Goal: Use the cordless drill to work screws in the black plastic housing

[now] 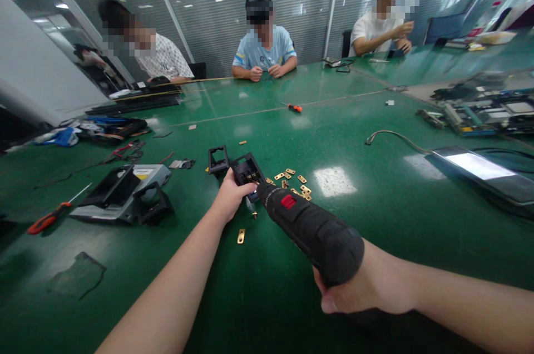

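Observation:
My right hand (354, 287) is wrapped round the grip of a black cordless drill (308, 223) with a red switch on top. The drill's front end points into a black plastic housing (245, 167); its tip is hidden. My left hand (230, 195) grips that housing by its near left side, thumb near the drill's nose. Brass-coloured parts show inside the housing. Several small brass plates (302, 179) lie right of it, and a single brass plate (241, 236) and a small screw (255, 214) lie nearer me. A second black housing (217, 159) stands just beyond my left hand.
On the left are an orange-handled screwdriver (50, 217), a grey metal case (104, 212) and a black plastic frame (152, 203). A lit flat panel (484, 170) and circuit boards (492, 109) lie right. Another screwdriver (295, 108) lies farther back. Three people sit across the green table (258, 298).

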